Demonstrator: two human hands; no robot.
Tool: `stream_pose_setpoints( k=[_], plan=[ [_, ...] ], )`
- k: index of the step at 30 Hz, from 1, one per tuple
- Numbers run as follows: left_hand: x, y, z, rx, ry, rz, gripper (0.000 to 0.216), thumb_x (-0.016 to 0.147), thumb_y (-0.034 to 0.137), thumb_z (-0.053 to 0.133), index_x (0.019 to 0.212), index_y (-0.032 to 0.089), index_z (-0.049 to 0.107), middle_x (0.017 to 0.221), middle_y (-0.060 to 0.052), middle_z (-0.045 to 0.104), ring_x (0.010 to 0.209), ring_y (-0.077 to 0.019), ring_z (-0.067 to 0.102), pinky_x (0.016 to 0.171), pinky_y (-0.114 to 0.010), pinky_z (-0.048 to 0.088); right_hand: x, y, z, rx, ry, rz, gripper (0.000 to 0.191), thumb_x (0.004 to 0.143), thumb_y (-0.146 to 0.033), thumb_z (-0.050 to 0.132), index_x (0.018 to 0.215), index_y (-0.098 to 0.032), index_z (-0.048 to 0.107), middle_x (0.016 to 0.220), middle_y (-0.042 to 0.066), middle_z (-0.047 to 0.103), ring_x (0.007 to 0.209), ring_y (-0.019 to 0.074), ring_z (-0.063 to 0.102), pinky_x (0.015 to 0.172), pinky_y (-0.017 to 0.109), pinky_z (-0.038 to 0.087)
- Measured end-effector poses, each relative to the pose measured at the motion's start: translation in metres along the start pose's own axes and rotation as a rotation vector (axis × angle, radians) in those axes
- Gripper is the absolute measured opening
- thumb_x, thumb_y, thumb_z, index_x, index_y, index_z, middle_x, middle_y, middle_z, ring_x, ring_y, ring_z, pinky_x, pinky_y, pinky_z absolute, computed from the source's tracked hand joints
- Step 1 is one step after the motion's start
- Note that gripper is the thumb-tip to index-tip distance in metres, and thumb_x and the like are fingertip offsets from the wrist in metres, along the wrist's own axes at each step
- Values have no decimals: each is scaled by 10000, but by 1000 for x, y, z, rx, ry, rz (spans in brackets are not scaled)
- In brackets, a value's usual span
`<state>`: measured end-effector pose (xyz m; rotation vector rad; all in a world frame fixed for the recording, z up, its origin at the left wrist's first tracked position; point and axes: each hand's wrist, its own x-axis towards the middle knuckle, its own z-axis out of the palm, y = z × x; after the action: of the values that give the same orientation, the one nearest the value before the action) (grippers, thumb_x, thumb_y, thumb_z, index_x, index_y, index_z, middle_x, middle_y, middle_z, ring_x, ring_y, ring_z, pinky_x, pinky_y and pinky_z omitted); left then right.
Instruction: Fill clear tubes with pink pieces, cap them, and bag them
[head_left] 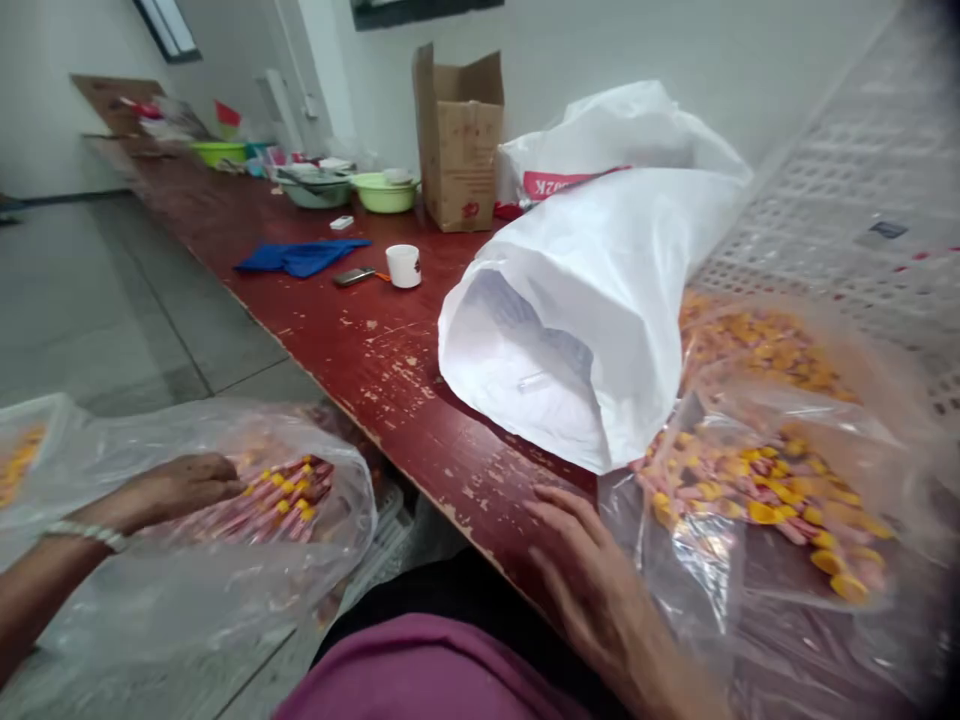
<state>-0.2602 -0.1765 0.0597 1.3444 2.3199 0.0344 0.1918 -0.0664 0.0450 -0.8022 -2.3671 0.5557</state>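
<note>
The bench is long and red-brown, with paint worn along the near edge. Near that edge a white sack lies on its side, mouth open. A clear bag of red-and-yellow pieces lies just beside it. The right hand rests flat on the near edge. Mid-bench: white cup, blue cloth, and a small dark item, possibly a phone. Toward the far end: cardboard box, green bowl.

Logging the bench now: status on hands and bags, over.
Left hand inside clear bag, gripping stick bundle, pink with yellow tips. Right hand open, flat on red table edge beside second clear bag. Open white sack lies just behind.
</note>
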Motion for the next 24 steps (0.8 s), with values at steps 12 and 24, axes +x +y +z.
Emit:
stream_pose_setpoints(
  k=[12, 24],
  plan=[
    [114, 332, 38, 127, 224, 737, 404, 806, 323, 545, 1153, 116, 545, 1141, -142, 598, 1115, -255, 517, 964, -337, 389, 171, 122, -2, -337, -5, 544, 516, 761, -56, 398, 1271, -58, 479, 1207, 159, 600, 1089, 233, 577, 912, 309, 443],
    [230, 399, 38, 44, 248, 658, 323, 791, 139, 447, 1091, 88, 554, 1109, -195, 577, 1083, -281, 537, 910, -380, 427, 194, 213, -26, -657, 141, 811, 430, 913, -320, 351, 1223, -42, 459, 1228, 239, 504, 1142, 356, 483, 912, 465, 383]
  ],
)
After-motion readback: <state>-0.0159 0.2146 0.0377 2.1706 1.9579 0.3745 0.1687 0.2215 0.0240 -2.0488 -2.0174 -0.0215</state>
